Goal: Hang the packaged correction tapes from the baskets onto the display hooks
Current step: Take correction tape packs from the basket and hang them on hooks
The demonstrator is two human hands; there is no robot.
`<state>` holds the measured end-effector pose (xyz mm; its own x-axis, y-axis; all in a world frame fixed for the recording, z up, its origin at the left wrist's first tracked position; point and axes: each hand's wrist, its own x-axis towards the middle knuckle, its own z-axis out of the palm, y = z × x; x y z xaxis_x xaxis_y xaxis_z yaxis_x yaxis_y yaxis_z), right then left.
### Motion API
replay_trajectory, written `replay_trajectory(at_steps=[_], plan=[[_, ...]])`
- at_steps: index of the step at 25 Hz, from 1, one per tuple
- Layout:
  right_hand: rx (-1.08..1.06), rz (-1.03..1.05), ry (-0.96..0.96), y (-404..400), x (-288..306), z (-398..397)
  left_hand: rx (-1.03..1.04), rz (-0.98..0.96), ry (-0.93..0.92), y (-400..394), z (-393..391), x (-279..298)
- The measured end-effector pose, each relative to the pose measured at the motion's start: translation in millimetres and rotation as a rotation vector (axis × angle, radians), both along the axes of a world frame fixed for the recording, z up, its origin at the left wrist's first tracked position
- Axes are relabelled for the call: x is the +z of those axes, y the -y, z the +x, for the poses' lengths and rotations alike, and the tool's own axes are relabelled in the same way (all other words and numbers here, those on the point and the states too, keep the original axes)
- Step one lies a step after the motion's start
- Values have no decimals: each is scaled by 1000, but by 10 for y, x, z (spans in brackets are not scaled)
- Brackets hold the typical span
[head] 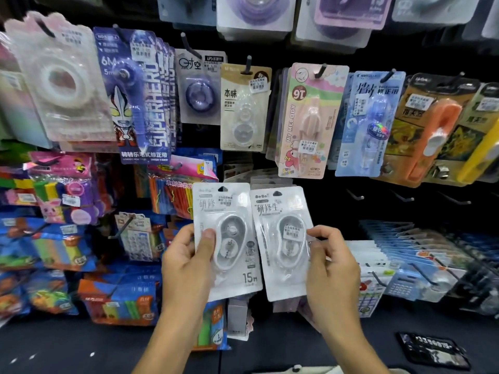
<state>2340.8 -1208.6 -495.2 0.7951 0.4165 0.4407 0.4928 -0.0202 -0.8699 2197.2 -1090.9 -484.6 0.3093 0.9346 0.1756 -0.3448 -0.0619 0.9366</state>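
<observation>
Tapes: two white packaged correction tapes held up side by side before the hook wall, both upright, slightly tilted, their inner edges touching or overlapping near the middle.
Left pack (229, 238): grasped by the left hand; grey-and-white dispenser under a clear blister; "15m" printed low on the card; price sticker near the top.
Right pack (283, 241): grasped by the right hand; same design; price sticker on the blister itself.
Left hand (186, 260): thumb pressed on the front of its pack at the left edge, fingers curled behind the card.
Right hand (332, 265): pinching the right edge of its pack, thumb in front, fingers behind.
Hang holes: both packs show an unhooked hole at the top edge, above the hands.
Bare hooks (356, 196): several unloaded black pegs up and to the right of the right hand.
Row above the hands: hung packs, among them a beige card (244, 109) and a pink card (307, 120).
Left of the left hand: bags of coloured sticks (172, 193) and blue packets (54, 247) on pegs.
Right of the right hand: a row of blue-and-white cards (405, 255) hung in depth.
Baskets: not in view.
</observation>
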Motion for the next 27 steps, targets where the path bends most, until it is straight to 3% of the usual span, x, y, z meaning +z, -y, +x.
replay_trajectory(at_steps=[4,9,10,12,15,17,19,21,23,27], plan=[[-179,-126,297,-42,-68,-22,101,40,53,-29,-19,25],[-55,-657,268,-359,56,154,77,31,40,-40,-5,-14],[-27,-686,283,-358,44,142,62,36,32,-41,-2,-22],[155,-443,205,-285,-14,54,28,58,-5,-54,37,-23],[543,34,-238,-244,-42,-130,-107,111,-75,-56,170,-4],[528,132,-227,-241,-21,-117,-98,269,-202,-51,215,6],[430,180,-186,-203,2,-53,119,583,-469,-123,215,24],[342,156,-191,-133,-36,22,230,790,-598,-203,227,117],[319,114,-206,-79,-84,30,153,845,-655,-289,280,195],[279,89,-191,-75,-170,51,-8,739,-656,-394,385,199]])
